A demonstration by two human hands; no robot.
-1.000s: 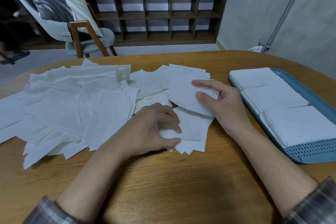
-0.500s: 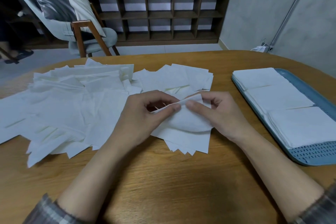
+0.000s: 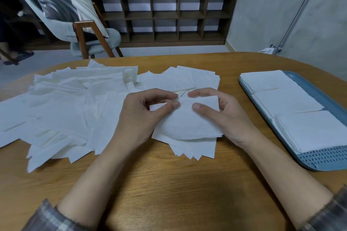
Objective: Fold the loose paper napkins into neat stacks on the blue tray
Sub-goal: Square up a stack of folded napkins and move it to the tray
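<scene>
On the brown bench (image 3: 169,184), the left hand (image 3: 142,116) pinches the top edge of a half-folded napkin (image 3: 184,124). The right hand (image 3: 223,116) grips its other side, thumb on top. Loose napkins (image 3: 65,110) lie under it and spread out to the left. Three neat stacks (image 3: 289,101) sit on the blue tray (image 3: 326,159) at the right. A chair (image 3: 93,43) stands far behind.

lying scattered and overlapping as loose paper napkins (image 3: 62,110), white and creased, well left of the blue tray (image 3: 326,159). bulging in mid-fold as one napkin (image 3: 187,122) atop the heap's right end. sitting flat as three neat white stacks (image 3: 287,99), lining up in a row along the tray.
</scene>
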